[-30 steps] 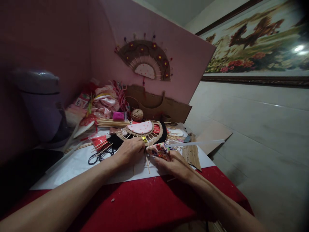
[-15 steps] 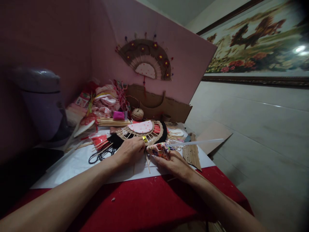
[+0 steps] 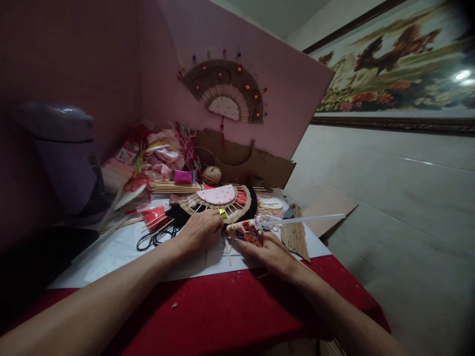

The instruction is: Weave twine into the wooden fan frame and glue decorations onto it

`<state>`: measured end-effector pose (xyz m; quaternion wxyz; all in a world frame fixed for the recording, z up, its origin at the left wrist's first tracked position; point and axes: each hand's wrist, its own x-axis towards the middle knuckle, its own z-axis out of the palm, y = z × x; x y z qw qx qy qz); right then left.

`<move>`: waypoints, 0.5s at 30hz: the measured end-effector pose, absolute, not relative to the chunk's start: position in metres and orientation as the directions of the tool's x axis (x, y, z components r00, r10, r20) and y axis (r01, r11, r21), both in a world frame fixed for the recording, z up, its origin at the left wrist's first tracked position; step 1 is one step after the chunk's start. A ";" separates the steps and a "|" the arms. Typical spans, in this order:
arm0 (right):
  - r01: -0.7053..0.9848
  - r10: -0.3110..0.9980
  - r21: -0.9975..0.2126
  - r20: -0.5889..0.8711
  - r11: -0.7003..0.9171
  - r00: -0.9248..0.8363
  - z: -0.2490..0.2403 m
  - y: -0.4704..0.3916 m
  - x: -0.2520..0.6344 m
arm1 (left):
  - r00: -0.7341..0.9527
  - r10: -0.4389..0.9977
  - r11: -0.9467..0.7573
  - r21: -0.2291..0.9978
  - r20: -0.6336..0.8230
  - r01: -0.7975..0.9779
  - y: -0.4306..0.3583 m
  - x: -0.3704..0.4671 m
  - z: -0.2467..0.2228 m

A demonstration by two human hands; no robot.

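A handmade fan (image 3: 243, 211) of thin sticks and twine lies on the table, its pink dotted half-round (image 3: 216, 195) at the far side. Black fabric (image 3: 253, 201) runs along its outer edge. My left hand (image 3: 204, 228) is closed at the near edge of the fan, fingertips pressed together there; the exact grip is hidden by the hand. My right hand (image 3: 269, 252) is wrapped round a flower-patterned glue gun (image 3: 245, 231), its tip pointing left, close to my left fingertips. A long translucent glue stick (image 3: 304, 219) juts out behind it to the right.
Black cord (image 3: 156, 239) lies left of my left hand. Behind the fan are bamboo sticks (image 3: 174, 187), a twine ball (image 3: 212, 175) and pink cloth (image 3: 163, 151). Corrugated cardboard (image 3: 296, 235) lies at right. White paper (image 3: 115, 264) covers part of the red tablecloth (image 3: 208, 311).
Almost nothing differs. The glue gun and its stick have shifted very slightly in my right hand; my left hand stays in place at the fan's edge.
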<state>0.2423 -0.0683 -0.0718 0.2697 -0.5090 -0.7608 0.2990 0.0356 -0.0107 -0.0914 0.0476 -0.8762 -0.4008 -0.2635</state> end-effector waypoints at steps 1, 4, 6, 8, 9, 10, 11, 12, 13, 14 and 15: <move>0.605 0.934 -0.738 0.096 0.299 -0.344 -0.072 -0.068 0.243 | 0.541 0.677 -0.677 0.132 0.499 0.724 -0.011 0.035 -0.091; 0.584 0.931 -0.758 0.086 0.292 -0.353 -0.072 -0.068 0.245 | 0.543 0.677 -0.681 0.144 0.498 0.718 -0.011 0.035 -0.092; 0.594 0.938 -0.753 0.090 0.283 -0.333 -0.073 -0.069 0.244 | 0.544 0.673 -0.686 0.149 0.501 0.712 -0.011 0.035 -0.092; 0.599 0.945 -0.752 0.094 0.274 -0.313 -0.073 -0.069 0.243 | 0.545 0.670 -0.689 0.147 0.505 0.710 -0.011 0.035 -0.091; 0.596 0.946 -0.756 0.097 0.273 -0.310 -0.073 -0.069 0.242 | 0.544 0.672 -0.686 0.144 0.502 0.714 -0.011 0.035 -0.091; 0.591 0.945 -0.759 0.100 0.275 -0.311 -0.073 -0.068 0.241 | 0.543 0.675 -0.681 0.140 0.500 0.718 -0.012 0.035 -0.090; 0.587 0.944 -0.760 0.104 0.278 -0.313 -0.073 -0.068 0.240 | 0.542 0.679 -0.677 0.139 0.495 0.722 -0.012 0.036 -0.090; 0.587 0.943 -0.759 0.106 0.283 -0.317 -0.073 -0.068 0.239 | 0.541 0.684 -0.674 0.141 0.489 0.725 -0.013 0.036 -0.089; 0.589 0.941 -0.756 0.106 0.286 -0.321 -0.073 -0.068 0.239 | 0.541 0.689 -0.672 0.144 0.483 0.727 -0.013 0.036 -0.089; 0.590 0.940 -0.754 0.106 0.289 -0.324 -0.072 -0.068 0.239 | 0.542 0.691 -0.671 0.147 0.478 0.727 -0.013 0.036 -0.088; 0.591 0.939 -0.752 0.106 0.290 -0.326 -0.072 -0.068 0.239 | 0.543 0.692 -0.671 0.148 0.475 0.726 -0.014 0.036 -0.088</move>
